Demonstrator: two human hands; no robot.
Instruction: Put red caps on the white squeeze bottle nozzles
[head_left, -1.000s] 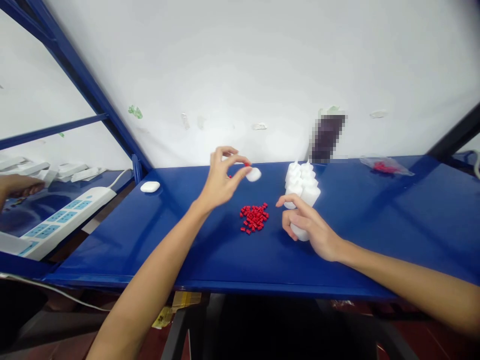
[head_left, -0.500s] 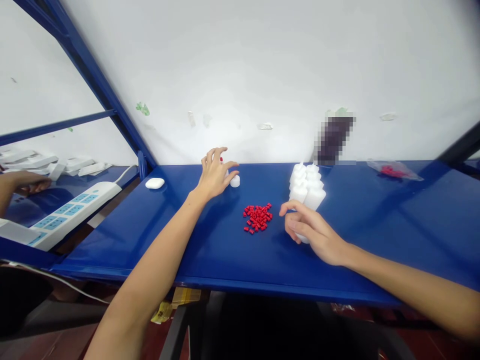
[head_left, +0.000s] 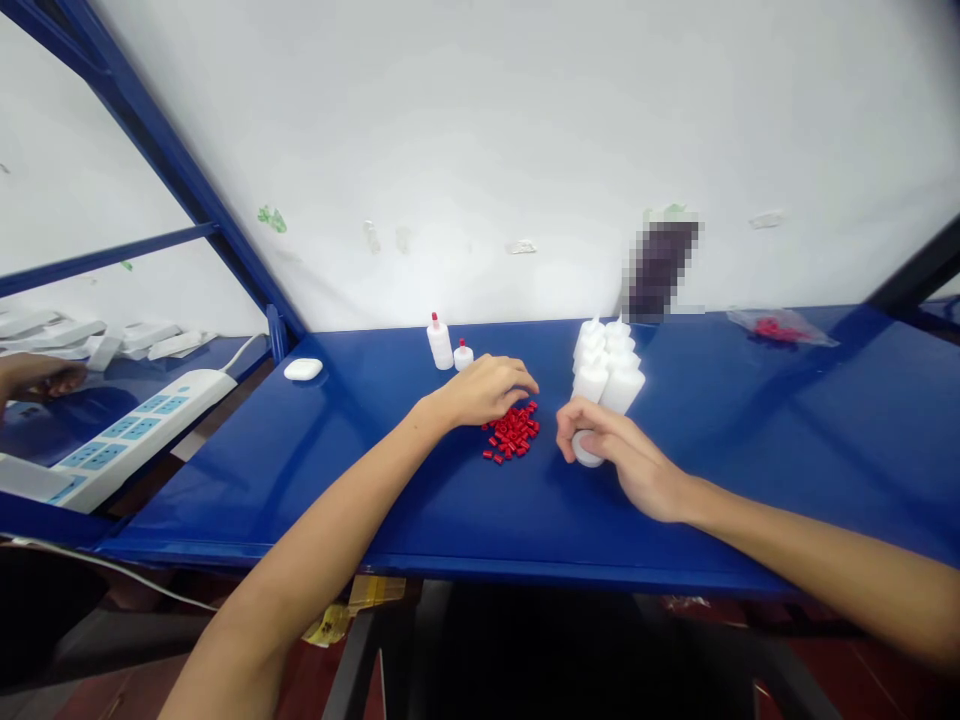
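At the far left, past a blue metal frame [head_left: 150, 140], another person's hand [head_left: 45, 375] rests near a heap of flat white pieces [head_left: 142, 338]. Nearer me on that side is a long white power strip [head_left: 142, 425] with blue socket faces.

On my glossy blue desk [head_left: 300, 480], a small, rounded white object [head_left: 304, 369] lies near the left end. Right of it, towards the white wall [head_left: 480, 130], are two red-tipped white bottles: a taller bottle [head_left: 440, 345] standing upright, and a shorter-looking bottle [head_left: 463, 354] just beside it, its lower part partly hidden by my left hand [head_left: 491, 388].

That hand reaches over the far side of a loose pile of small red caps [head_left: 514, 435], palm down, its fingers bent. The thumb and fingertips are largely hidden, so I cannot tell how wide the grasp is or whether it holds a cap.

To the right of the pile, my right hand [head_left: 619, 448] is curled around a white bottle [head_left: 587, 449], its round end facing me. Just beyond stands a tight cluster of white bottles [head_left: 609, 368] with pointed white tips. Behind them is a dark, pixelated shape [head_left: 662, 268]; farther right lies a clear plastic bag [head_left: 806, 328] with red pieces inside.
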